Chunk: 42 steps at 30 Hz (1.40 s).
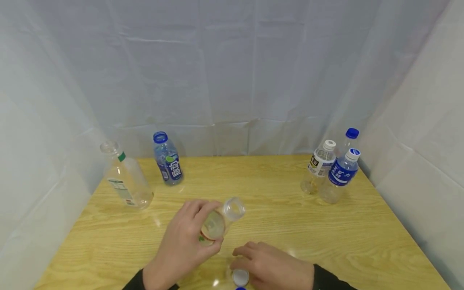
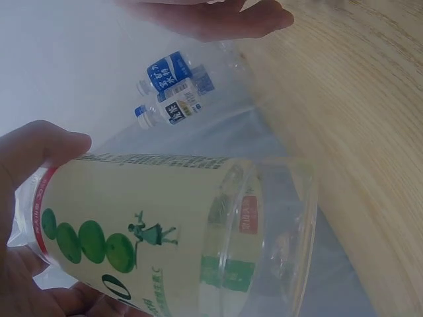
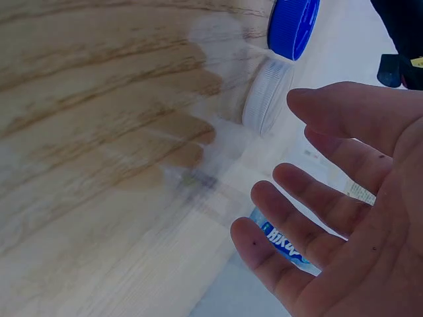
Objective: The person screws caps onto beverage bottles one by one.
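In the head view, I observe a wood-grain tabletop [image 1: 272,181]. Left side: a clear bottle [image 1: 132,181] with an open mouth; near it, farther back, a blue-tinted bottle [image 1: 168,163]. Right side: I register three capped units in a close group: a white-capped bottle [image 1: 319,165], a blue-labelled bottle [image 1: 340,176] and, behind these, a blue-capped bottle [image 1: 348,145]. Pale sheeting [image 1: 232,80] bounds the rear and both sides.

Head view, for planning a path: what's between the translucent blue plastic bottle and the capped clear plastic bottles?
Bare yellow wooden tabletop, as the head view shows.
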{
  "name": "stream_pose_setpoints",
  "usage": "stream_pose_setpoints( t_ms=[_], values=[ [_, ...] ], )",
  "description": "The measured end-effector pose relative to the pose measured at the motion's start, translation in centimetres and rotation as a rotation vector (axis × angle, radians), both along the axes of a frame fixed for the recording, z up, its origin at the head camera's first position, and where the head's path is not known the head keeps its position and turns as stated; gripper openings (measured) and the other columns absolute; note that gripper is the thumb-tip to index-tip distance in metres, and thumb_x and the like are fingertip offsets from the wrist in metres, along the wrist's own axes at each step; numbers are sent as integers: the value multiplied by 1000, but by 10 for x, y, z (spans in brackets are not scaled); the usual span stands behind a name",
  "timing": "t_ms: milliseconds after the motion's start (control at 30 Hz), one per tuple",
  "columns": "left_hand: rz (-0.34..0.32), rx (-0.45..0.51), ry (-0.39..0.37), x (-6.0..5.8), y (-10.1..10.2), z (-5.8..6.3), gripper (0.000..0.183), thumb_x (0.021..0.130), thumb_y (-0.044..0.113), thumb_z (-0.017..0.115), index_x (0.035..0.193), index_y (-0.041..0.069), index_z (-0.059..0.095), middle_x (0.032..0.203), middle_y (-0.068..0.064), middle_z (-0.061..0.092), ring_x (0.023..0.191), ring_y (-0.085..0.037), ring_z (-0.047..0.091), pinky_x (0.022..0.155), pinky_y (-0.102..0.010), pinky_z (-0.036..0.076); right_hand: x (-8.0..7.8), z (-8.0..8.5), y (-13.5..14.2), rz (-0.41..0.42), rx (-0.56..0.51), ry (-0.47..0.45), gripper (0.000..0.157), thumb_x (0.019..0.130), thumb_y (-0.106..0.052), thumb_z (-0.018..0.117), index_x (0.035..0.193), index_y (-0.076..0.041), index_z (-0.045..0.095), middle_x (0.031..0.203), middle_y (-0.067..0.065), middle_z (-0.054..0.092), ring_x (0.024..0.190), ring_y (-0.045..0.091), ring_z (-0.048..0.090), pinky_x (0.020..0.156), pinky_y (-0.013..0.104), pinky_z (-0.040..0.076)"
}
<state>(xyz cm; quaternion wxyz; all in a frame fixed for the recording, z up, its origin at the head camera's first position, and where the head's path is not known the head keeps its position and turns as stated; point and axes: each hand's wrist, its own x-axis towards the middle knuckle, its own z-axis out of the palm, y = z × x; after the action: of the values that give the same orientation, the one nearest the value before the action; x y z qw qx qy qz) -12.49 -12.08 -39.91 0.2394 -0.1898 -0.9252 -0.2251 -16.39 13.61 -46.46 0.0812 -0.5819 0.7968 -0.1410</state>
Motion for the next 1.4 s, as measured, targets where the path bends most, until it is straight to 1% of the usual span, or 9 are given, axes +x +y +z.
stream_pose_setpoints(
  t_ms=[233,400,633,733,867,967,1167,1300,1400],
  values=[
    [2,-11,-28,1,1,-1,75,70,32,94,137,27,60,120,7,63,105,-7,58,85,-31,56,0,-3,-1,20,14,31,43,99,-17,71,140,-27,62,140,-2,66,119,10,64,89,22,55],
    [4,-9,-13,2,0,-1,76,69,31,95,137,25,61,119,6,64,104,-8,58,83,-32,56,-1,-3,-2,21,15,3,42,99,-16,70,138,-28,63,138,-5,66,115,7,63,86,19,52],
    [12,-7,-7,0,1,-1,75,68,31,95,135,25,62,117,6,64,103,-8,58,83,-31,56,-2,-5,-6,43,1,26,44,95,-15,74,135,-30,67,134,-8,68,107,3,61,80,13,48],
    [10,-6,3,0,2,-2,76,67,31,95,135,25,62,117,7,64,103,-7,58,83,-31,56,-1,-7,-7,65,-15,33,40,95,-16,74,132,-32,70,127,-10,70,100,0,59,76,10,43],
    [6,-9,9,0,3,-4,76,67,30,94,135,25,62,116,6,64,103,-6,57,83,-30,56,1,-9,-8,99,-63,103,30,94,-16,75,120,-29,73,112,-12,71,91,-3,56,72,5,37],
    [3,-14,8,0,3,-5,75,68,30,94,135,25,62,114,5,64,100,-5,56,81,-29,54,1,-10,-9,102,-79,130,24,93,-16,76,114,-27,74,107,-12,71,89,-4,56,74,4,37],
    [-2,-19,27,1,2,-7,74,68,29,94,134,23,63,111,4,64,97,-6,55,79,-28,53,-1,-9,-8,75,-47,95,12,94,-16,75,102,-22,70,97,-14,66,86,-7,53,74,4,40],
    [-4,-21,36,1,2,-9,74,67,29,94,134,23,63,113,4,65,99,-6,56,80,-28,54,-2,-3,-4,29,-61,36,14,92,-12,75,103,-21,71,96,-14,64,86,-7,52,74,5,42],
    [-3,-25,32,2,2,-9,74,67,29,94,134,23,63,114,5,65,100,-7,57,81,-29,55,-4,7,3,-40,-70,9,22,90,-11,74,111,-19,72,102,-12,65,90,-5,55,78,8,47]
  ],
)
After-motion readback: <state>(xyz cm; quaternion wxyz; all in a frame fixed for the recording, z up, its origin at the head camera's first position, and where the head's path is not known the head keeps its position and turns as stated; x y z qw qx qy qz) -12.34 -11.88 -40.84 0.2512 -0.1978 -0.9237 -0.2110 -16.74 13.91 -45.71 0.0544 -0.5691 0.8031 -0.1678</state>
